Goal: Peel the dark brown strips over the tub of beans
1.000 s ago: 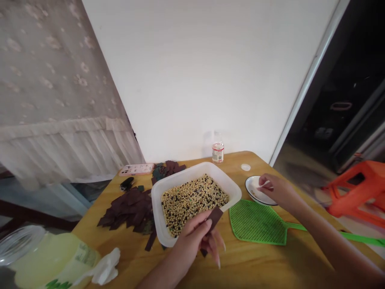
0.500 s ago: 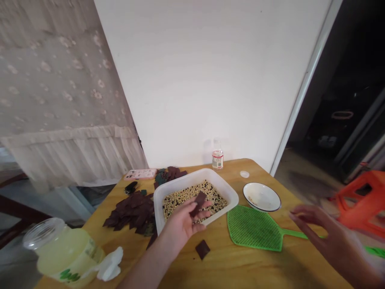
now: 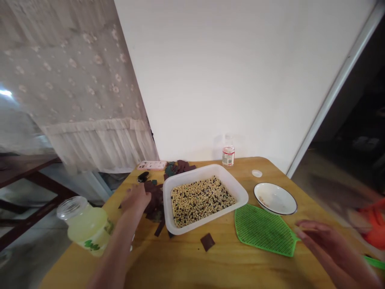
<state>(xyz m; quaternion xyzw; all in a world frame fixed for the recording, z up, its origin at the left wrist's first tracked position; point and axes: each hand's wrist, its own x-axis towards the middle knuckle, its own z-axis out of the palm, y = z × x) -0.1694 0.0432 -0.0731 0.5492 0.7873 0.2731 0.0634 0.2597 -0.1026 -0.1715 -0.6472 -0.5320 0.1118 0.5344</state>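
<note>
My left hand (image 3: 136,197) reaches onto the pile of dark brown squares (image 3: 156,197), palm down, its fingertips mostly hidden. To its right sits a white plastic tub (image 3: 207,225) holding pale and black beads or grains (image 3: 200,198). One loose dark brown square (image 3: 207,242) lies on the table in front of the tub. At the right, my right hand (image 3: 331,245) hovers over the handle end of a green fly swatter (image 3: 264,228). Its thumb and fingertips come together in a pinch; anything between them is too blurred to make out.
A jar of yellowish liquid (image 3: 90,228) stands at the left table edge. Behind the pile are a pink phone (image 3: 152,165) and a small black object (image 3: 143,176). A clear bottle (image 3: 228,154), a white lid (image 3: 256,173) and a rimmed white dish (image 3: 275,198) occupy the right side.
My left hand, which held a dark brown square over the tub, has moved left onto the pile. My right hand stays pinched near the swatter. The view has shifted left.
</note>
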